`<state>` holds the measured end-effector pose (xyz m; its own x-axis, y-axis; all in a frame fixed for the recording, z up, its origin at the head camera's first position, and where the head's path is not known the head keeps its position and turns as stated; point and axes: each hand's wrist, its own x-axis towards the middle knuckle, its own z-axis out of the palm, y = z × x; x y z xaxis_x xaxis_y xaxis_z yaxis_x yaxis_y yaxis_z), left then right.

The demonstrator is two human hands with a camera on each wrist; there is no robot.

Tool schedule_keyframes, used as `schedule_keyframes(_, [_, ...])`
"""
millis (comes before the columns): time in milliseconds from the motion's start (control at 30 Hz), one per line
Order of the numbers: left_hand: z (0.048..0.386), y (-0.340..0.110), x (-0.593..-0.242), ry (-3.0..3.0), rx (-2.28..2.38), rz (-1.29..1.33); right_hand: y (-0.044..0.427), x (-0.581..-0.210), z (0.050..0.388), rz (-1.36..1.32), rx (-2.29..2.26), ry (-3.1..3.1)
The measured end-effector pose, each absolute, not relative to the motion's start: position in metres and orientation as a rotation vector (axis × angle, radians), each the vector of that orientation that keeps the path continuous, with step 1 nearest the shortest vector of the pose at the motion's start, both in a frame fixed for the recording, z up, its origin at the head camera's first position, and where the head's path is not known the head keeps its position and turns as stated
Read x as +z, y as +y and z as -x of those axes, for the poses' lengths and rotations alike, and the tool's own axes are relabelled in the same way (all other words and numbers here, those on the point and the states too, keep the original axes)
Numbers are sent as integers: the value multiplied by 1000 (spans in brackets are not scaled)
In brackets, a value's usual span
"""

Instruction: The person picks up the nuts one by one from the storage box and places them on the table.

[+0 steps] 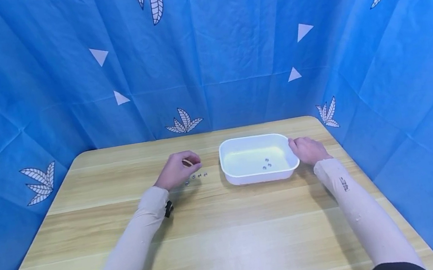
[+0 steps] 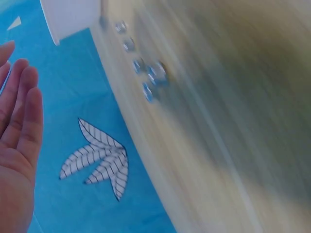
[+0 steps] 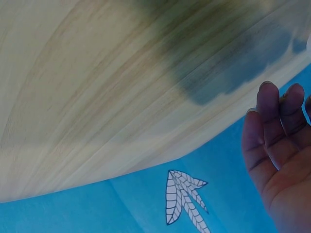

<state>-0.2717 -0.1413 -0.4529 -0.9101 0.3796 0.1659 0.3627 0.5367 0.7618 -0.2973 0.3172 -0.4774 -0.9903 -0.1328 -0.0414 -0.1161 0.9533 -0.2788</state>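
Observation:
My left hand (image 1: 179, 170) hovers over the left-centre of the table, thumb and forefinger curved towards each other with a gap between them. Below it lie several small, shiny, clear bead-like pieces (image 1: 199, 175); the left wrist view shows these glassy pieces (image 2: 138, 65) in a loose row, blurred, apart from the extended fingers (image 2: 31, 116). To the right stands a white rectangular basin (image 1: 244, 180) with three similar pieces (image 1: 269, 165) on its floor. My right hand (image 1: 309, 150) grips the basin's right rim; in the right wrist view its fingers (image 3: 269, 111) are slightly bent.
A pale wooden table (image 1: 232, 240) bears everything, its far corners rounded. Blue cloth (image 1: 229, 49) with white leaf and triangle prints hangs behind it and along both sides. A small black object (image 1: 168, 209) sits at the left wrist.

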Motion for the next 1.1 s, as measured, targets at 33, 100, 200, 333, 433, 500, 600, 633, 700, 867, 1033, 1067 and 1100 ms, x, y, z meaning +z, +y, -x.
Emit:
schedule_keyframes(33, [273,-137,-452,2732,1353,-669,317,-477,297,194,-430,3045])
schedule_keyframes(100, [275,-128,-451,2723,1363,-689,317,-477,297,191,-432,3045])
schedule_keyframes(200, [278,-113,-449,2706,1384,-728,317,-477,298,190,-433,3048])
schedule_keyframes(333, [282,-90,-446,2689,1393,-804,316,-477,297,191,-433,3048])
schedule_keyframes(433, [284,-73,-445,2682,1373,-860,315,-476,296,193,-443,3051])
schedule_keyframes(500, [285,-62,-446,2676,1358,-891,314,-476,295,192,-446,3053])
schedule_keyframes(600, [286,-47,-447,2659,1348,-925,313,-475,295,190,-445,3055])
schedule_keyframes(633, [287,-42,-448,2654,1345,-934,314,-475,294,187,-442,3057])
schedule_keyframes(700, [288,-33,-450,2642,1337,-950,314,-476,294,186,-439,3060])
schedule_keyframes(867, [291,-14,-458,2626,1301,-991,315,-477,294,193,-441,3066])
schedule_keyframes(1033, [292,0,-463,2623,1235,-1010,317,-479,294,194,-449,3070])
schedule_keyframes(1067, [292,2,-464,2627,1213,-1004,318,-480,295,196,-451,3069])
schedule_keyframes(1100, [292,4,-465,2634,1189,-993,318,-481,295,199,-455,3066])
